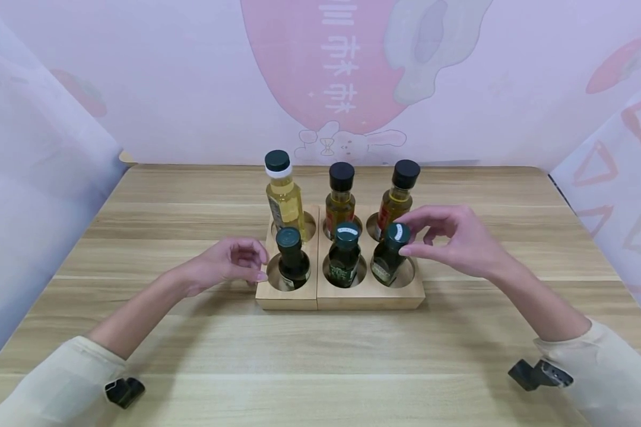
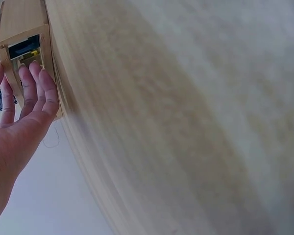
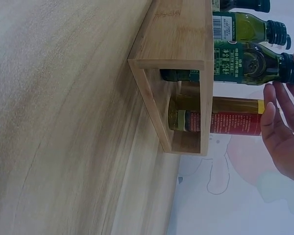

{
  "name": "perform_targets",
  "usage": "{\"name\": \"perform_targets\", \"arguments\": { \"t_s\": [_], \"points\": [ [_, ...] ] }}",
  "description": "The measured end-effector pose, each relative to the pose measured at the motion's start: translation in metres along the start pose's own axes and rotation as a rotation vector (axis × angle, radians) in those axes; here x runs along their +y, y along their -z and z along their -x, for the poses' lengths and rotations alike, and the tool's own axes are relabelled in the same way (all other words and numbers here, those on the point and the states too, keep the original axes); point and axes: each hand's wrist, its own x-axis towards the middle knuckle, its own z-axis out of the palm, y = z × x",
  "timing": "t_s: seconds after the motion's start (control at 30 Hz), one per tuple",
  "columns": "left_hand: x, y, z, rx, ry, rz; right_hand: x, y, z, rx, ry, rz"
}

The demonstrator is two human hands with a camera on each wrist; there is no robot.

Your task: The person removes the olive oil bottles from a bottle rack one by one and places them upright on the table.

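Observation:
My right hand (image 1: 456, 240) pinches the dark green cap of a small olive oil bottle (image 1: 386, 264) with thumb and fingertips. This bottle leans a little in the front right hole of a wooden bottle rack (image 1: 371, 302); its green label shows in the right wrist view. At the rack's left end is my left hand (image 1: 229, 265), fingers loosely bent, fingertips right at the end opening (image 2: 32, 51) in the left wrist view. Nearest to it stands a dark green-capped bottle (image 1: 292, 261) in the front left hole. Another small green bottle (image 1: 344, 264) occupies the front middle hole.
Behind them in the rack stand a tall pale-yellow oil bottle (image 1: 284, 198) and two black-capped bottles with red labels, one in the middle (image 1: 340, 204) and one at right (image 1: 393, 204). The wood-grain table (image 1: 299, 362) ends at a printed backdrop (image 1: 192, 89).

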Motion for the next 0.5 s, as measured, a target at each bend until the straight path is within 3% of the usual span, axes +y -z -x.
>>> {"name": "perform_targets", "arguments": {
  "t_s": [0.5],
  "points": [
    [-0.0008, 0.001, 0.0003, -0.014, 0.008, 0.011, -0.0028, -0.0046, -0.0022, 0.02, 0.035, 0.076]
  ]
}}
